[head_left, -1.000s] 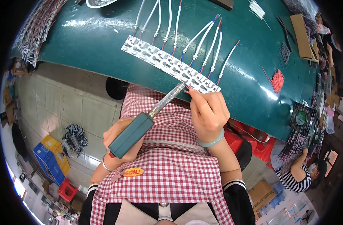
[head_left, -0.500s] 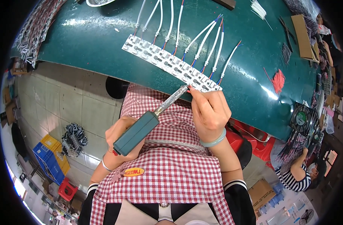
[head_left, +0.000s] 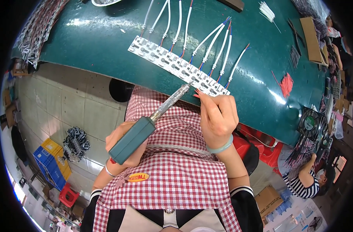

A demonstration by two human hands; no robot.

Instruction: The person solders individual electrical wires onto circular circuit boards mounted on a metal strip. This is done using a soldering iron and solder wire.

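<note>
My left hand (head_left: pixel 121 135) is closed round the boxy green handle of a soldering iron (head_left: pixel 133 139). The foil-wrapped barrel slants up to the right, its tip at the near edge of a white circuit board strip (head_left: pixel 175 66). My right hand (head_left: pixel 219 118) pinches short red wires (head_left: pixel 197 92) at that same near edge, close to the strip's right end. Small grey parts stud the strip. From its far side stand several white-sleeved cables (head_left: pixel 210 47) with red and blue cores. Whether the iron's tip touches the board I cannot tell.
On the green table (head_left: pixel 107 56) lie a heap of short red wires (head_left: pixel 285 85), dark wires (head_left: pixel 294 57), white wires (head_left: pixel 267 11) and pliers (head_left: pixel 296 31). Wire bundles (head_left: pixel 40 29) hang over the left end. A small fan (head_left: pixel 310 120) stands right; a person (head_left: pixel 306 179) sits beyond.
The soldering iron has drawn back a little down and left, away from the red wires. The board strip and my right hand have shifted slightly right.
</note>
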